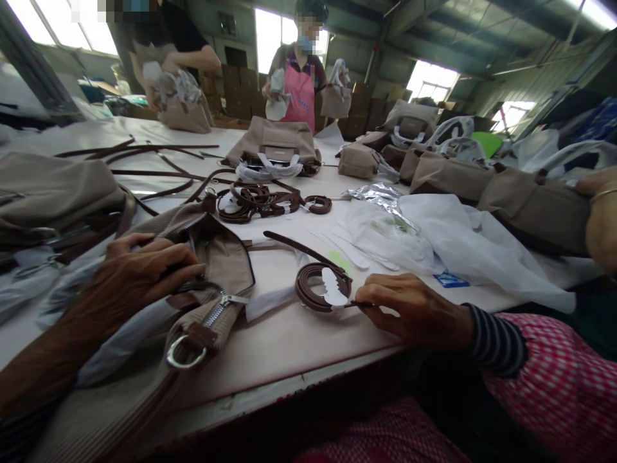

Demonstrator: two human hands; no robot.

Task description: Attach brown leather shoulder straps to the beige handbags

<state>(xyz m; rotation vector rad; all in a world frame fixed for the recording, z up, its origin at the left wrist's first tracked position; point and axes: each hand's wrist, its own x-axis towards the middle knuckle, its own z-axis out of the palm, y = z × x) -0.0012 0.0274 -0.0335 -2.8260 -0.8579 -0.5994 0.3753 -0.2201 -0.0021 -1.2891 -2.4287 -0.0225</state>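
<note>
A beige ribbed handbag [219,257] with brown trim lies at the near left, its zipped mouth gaping and its lining showing. My left hand [149,273] grips the edge of that mouth, fingers curled over it. A silver D-ring [187,354] and a metal zip end [234,299] show on the bag's near side. Right of it, a brown strap [308,292] lies coiled on the table with a white wrap around one part. Its short end is pinched between the thumb and fingers of my right hand [409,305]. Another strap length sticks out from the coil toward the back left.
Several coiled straps [260,202] and long loose straps [159,170] lie farther back. Finished-looking bags stand at the back [274,141] and right [450,173]. White wrapping sheets [463,238] cover the right side. Two people hold bags across the table; another person's arm [602,218] reaches in right.
</note>
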